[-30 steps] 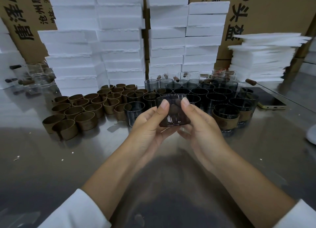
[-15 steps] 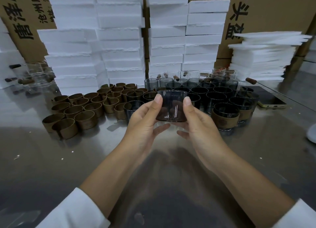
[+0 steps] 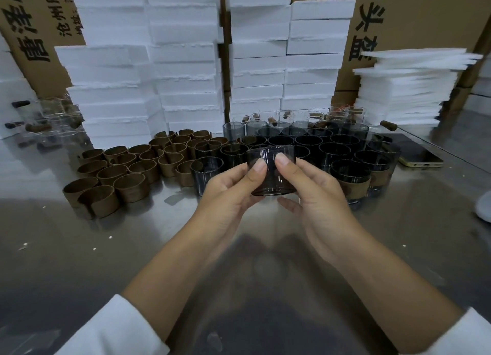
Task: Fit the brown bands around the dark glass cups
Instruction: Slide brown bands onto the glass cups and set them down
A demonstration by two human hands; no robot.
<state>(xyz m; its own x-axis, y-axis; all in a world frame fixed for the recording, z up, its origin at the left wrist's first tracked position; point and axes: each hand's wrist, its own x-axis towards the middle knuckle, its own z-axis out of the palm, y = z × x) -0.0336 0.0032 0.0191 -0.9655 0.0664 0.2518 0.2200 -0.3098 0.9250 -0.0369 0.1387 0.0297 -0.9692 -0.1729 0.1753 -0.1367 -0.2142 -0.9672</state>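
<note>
A dark glass cup [image 3: 271, 155] is held upright above the steel table, with no band on it. My left hand [image 3: 228, 192] grips it from the left, thumb on its near wall. My right hand [image 3: 316, 195] grips it from the right, thumb beside the other thumb. Several loose brown bands [image 3: 111, 179] stand on the table to the left. Several bare dark cups [image 3: 305, 144] are grouped behind my hands. A cup wearing a brown band [image 3: 352, 180] stands to the right.
Stacks of white foam blocks [image 3: 186, 62] and cardboard boxes wall off the back. A pile of foam sheets [image 3: 409, 86] sits at the right, with a phone [image 3: 414, 152] in front of it. Clear glasses [image 3: 53, 120] stand at the far left.
The cup has turned upright and risen slightly in my hands. My thumbs have moved closer together on its near wall.
</note>
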